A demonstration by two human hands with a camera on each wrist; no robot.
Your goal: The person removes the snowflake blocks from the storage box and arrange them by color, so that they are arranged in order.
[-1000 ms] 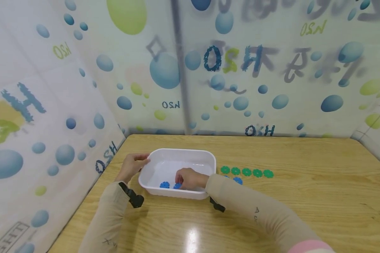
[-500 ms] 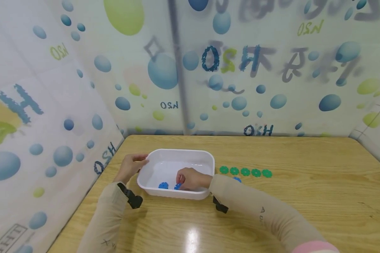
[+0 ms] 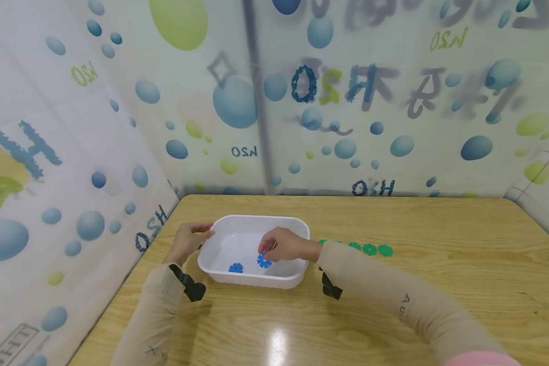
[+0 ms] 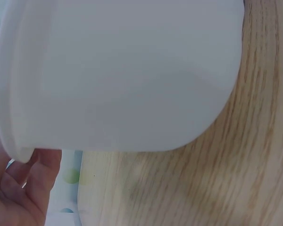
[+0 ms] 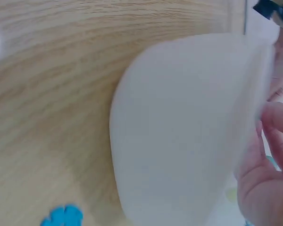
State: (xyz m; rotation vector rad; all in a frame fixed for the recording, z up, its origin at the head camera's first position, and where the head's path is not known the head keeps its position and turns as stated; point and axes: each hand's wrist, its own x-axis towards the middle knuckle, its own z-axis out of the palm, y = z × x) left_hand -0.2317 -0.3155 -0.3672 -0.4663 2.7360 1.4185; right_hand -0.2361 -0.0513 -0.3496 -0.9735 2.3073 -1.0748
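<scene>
A white plastic tub (image 3: 283, 277) stands on the wooden table. My left hand (image 3: 189, 240) grips its left rim; the left wrist view shows the tub's outer wall (image 4: 122, 75) with that hand (image 4: 19, 188) below the rim. My right hand (image 3: 281, 245) is raised inside the tub and pinches a blue toothed disc (image 3: 264, 260). A second blue disc (image 3: 235, 267) lies on the tub floor. The right wrist view shows the tub's side (image 5: 179, 127), my right hand's fingers (image 5: 269, 179), and a blue disc (image 5: 62, 217) on the table.
A row of green toothed discs (image 3: 369, 249) lies on the table to the right of the tub, partly hidden by my right forearm. Printed curtain walls (image 3: 274, 101) enclose the table at the back and left. Bare wood (image 3: 462, 274) stretches to the right.
My right hand has risen from the tub floor and moved slightly right, lifting one blue disc. The left hand and tub have stayed in place.
</scene>
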